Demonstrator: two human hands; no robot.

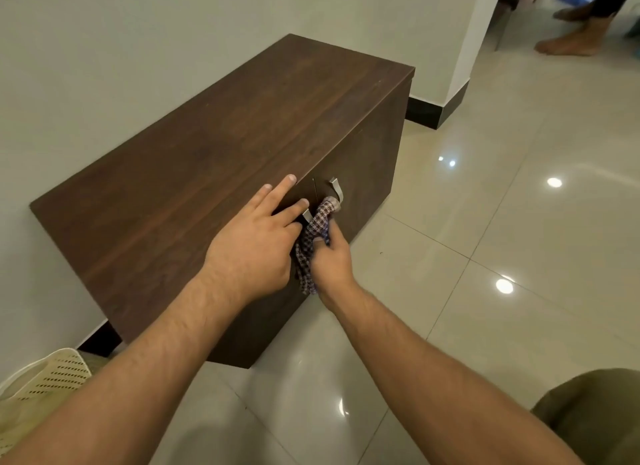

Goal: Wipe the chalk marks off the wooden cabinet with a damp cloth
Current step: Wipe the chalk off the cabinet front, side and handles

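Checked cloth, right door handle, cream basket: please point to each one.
checked cloth (317,227), head view, bunched middle of the fabric.
right door handle (337,189), head view, upper part of metal bar.
cream basket (59,374), head view, perforated wall.

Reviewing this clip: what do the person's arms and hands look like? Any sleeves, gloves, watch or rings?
The left forearm and right forearm are bare to the frame's edge, no sleeve in view. The left hand and right hand wear no gloves. No watch, band or ring shows on the wrists or visible fingers. Visible nails are short and unpainted.
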